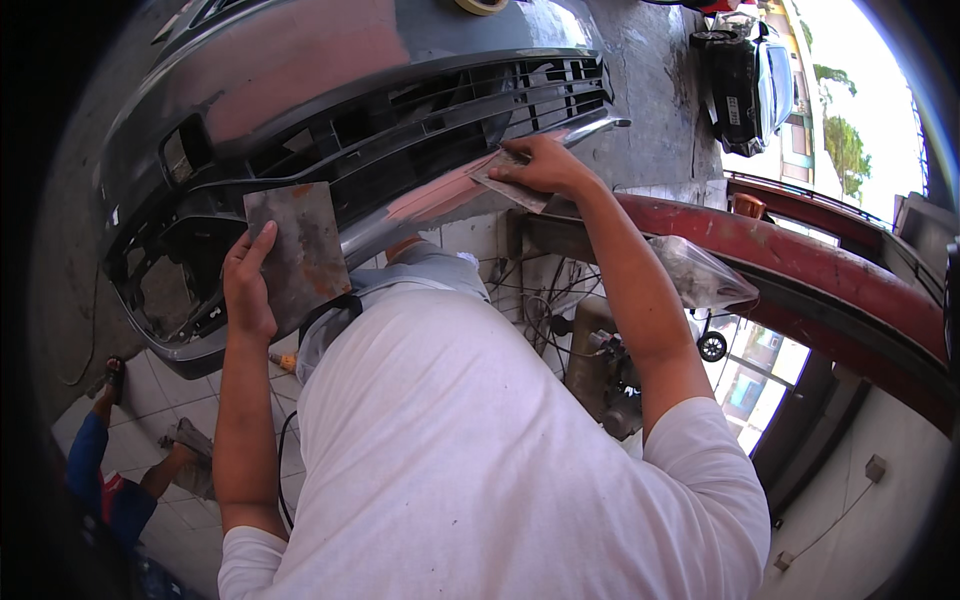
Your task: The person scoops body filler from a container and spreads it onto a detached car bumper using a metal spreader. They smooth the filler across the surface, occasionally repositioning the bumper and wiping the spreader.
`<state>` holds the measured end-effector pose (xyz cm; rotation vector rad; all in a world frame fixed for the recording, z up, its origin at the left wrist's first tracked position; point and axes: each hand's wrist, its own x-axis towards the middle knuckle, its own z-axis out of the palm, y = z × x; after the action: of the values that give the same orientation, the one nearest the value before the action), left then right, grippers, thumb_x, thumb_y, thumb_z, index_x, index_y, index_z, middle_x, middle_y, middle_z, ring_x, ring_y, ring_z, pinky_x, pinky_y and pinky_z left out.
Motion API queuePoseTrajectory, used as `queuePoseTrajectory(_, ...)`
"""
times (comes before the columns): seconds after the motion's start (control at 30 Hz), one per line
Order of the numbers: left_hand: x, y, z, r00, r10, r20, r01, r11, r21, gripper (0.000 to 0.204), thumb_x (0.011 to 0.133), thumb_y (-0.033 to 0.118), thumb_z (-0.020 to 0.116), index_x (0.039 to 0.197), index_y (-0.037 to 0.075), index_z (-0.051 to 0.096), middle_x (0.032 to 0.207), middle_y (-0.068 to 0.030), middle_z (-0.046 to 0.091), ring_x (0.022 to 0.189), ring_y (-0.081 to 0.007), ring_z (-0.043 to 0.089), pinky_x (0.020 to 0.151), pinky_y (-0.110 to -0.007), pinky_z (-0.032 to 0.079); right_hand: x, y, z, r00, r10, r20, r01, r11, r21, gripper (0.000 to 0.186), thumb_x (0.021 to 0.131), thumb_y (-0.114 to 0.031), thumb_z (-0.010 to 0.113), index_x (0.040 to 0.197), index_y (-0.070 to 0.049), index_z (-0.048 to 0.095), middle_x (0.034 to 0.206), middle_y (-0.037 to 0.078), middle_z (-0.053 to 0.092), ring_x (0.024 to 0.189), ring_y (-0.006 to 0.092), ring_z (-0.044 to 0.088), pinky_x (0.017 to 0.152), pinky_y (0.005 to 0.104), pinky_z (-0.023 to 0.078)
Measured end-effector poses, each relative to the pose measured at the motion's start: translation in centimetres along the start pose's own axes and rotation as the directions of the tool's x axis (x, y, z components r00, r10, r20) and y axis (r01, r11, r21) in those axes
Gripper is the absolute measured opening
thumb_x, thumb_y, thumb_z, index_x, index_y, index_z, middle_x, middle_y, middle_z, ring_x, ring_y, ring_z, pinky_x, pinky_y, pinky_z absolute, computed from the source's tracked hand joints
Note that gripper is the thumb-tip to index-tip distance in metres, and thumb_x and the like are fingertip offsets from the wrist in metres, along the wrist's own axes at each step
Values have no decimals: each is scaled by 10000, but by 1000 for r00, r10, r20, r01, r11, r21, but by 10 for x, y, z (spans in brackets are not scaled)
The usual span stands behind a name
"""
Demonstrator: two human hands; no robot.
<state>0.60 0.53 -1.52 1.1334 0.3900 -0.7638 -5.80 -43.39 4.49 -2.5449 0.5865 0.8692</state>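
While gripped in the left hand (250, 283): grey metal plate (300, 245), roughly square, mottled with rust-brown patches; thumb laid over the near face, fingers mostly hidden behind
In the right hand (540, 165): thin greyish spreader (515, 194), pinched near the lower strip; exact contact of blade and strip impossible to tell
Hands: well apart; clamped on plate and spreader respectively
Bumper (455, 35): dark grey, stretched across the upper left, directly before the white shirt (470, 430); open grille slots along the middle
Lower strip (440, 196): coated pink along part of its length, between plate and spreader
Upper face: broad pink patch (290, 70) at left; yellowish ring (480, 4) at the top edge
Right side: long red panel (720, 237); clear plastic wrap (700, 270) beside it; tank (592, 365) below
Upper right: dark car (738, 90)
Lower left: another person (130, 508), partly visible, on tiled floor (140, 437)
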Motion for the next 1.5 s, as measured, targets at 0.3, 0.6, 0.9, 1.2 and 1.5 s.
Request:
queuePoseTrajectory(0.3,-1,1,3,1000,18,-9,-18,1000,7,288,951,260,712,1138,42,732,1072,-30,740,964,-129,672,927,-269,484,-1,-6,3,1000,-16,8,15,999,37,917,758,-596,823,1374,49,610,1329,290,644,1253,396,635,1090,407,482)
queuePoseTrajectory(0.6,-3,3,3,1000,10,10,-10,1000,15,294,949,266,716,1150,51,729,1084,-22,741,977,-131,673,948,-268,477,-3,-15,5,1000,-30,10,30,999,29,910,747,-598,827,1367,36,621,1302,283,663,1227,398,652,1079,416,490)
queuePoseTrajectory(0.9,-5,2,2,1000,3,5,-3,1000,-4,293,938,270,729,1143,60,729,1089,-25,739,989,-141,671,960,-277,473,-6,-26,8,999,-43,9,42,999,17,868,754,-575,827,1372,3,632,1292,285,668,1219,405,654,1080,414,489)
queuePoseTrajectory(1.2,-7,3,3,1000,7,-17,-7,1000,19,319,925,313,740,1137,75,732,1097,-29,731,1014,-154,651,977,-296,454,-7,-34,11,999,-35,33,36,999,-27,849,786,-569,813,1399,-15,617,1330,255,662,1233,365,653,1080,390,475)
queuePoseTrajectory(1.5,-9,5,7,999,51,-15,-51,999,5,303,959,252,701,1140,10,725,1050,-59,742,922,-136,682,888,-271,506,-8,-40,14,998,-48,31,49,999,-14,911,740,-604,833,1390,-1,620,1321,264,660,1230,390,651,1084,408,487)
